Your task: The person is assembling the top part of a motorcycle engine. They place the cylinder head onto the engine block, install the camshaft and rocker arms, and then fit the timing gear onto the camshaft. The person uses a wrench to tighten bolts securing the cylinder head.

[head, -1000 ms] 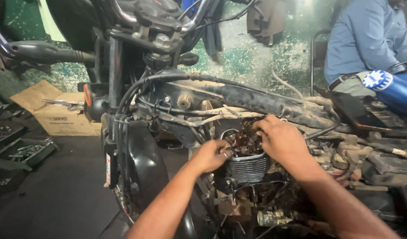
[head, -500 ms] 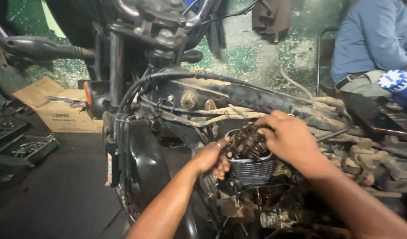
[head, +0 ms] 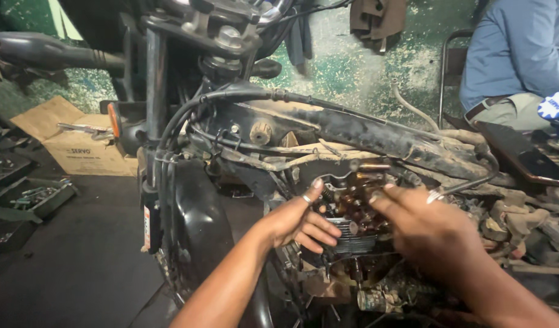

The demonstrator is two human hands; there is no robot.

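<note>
A stripped motorcycle stands in front of me, its dirty frame tube (head: 377,136) running across the view. Below it sits the exposed engine cylinder head (head: 352,209), brown and oily, with cooling fins underneath. My left hand (head: 294,220) rests against the head's left side, thumb raised, a ring on one finger. My right hand (head: 422,228) is blurred, fingers spread over the head's right side. Neither hand visibly holds a tool or a part.
The front fork and black fender (head: 194,231) stand at left. A cardboard box (head: 79,146) and tool trays (head: 30,197) lie on the dark floor at far left. A person in a blue shirt (head: 516,54) sits at upper right.
The view has moved closer to the engine. My right hand has lifted off the head and spread its fingers. My left hand stays against the left side.
</note>
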